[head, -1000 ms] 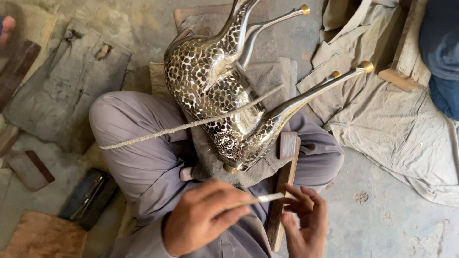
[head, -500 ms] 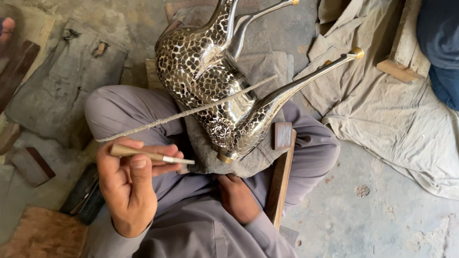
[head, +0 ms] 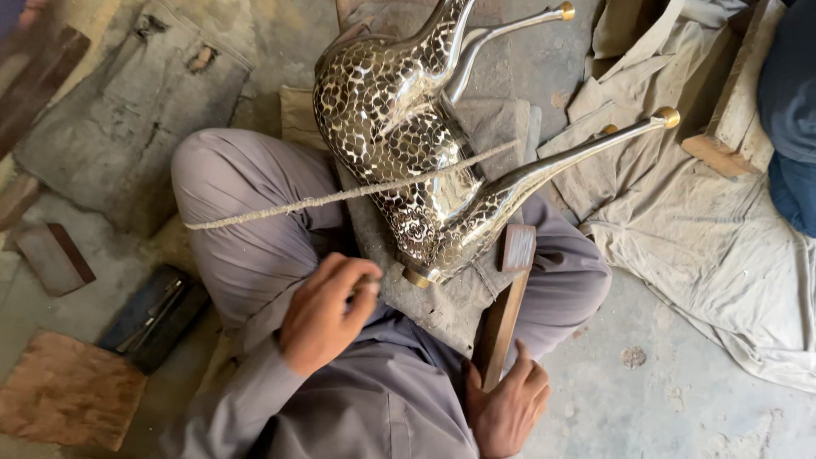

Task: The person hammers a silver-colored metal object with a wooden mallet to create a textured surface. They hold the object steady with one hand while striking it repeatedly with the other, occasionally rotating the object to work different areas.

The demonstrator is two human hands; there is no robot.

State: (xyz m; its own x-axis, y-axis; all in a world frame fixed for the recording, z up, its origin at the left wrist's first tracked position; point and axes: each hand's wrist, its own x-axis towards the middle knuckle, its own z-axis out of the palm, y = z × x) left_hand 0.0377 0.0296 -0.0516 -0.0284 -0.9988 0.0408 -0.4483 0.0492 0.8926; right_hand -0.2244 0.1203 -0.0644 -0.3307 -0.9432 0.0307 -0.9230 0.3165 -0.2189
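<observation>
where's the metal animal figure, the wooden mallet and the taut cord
metal animal figure (head: 387, 127), head view, on its scale-patterned body
wooden mallet (head: 501, 319), head view, on the handle above the right hand
taut cord (head: 280, 208), head view, on the stretch crossing the left knee

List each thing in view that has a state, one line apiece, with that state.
Metal animal figure: lying on its side across the lap, legs pointing right.
Cord: stretched taut across the figure.
Left hand: closed around a thin tool, near the figure's base.
Right hand: gripping the wooden mallet, head up.
Grey cloth: crumpled on the floor.
</observation>
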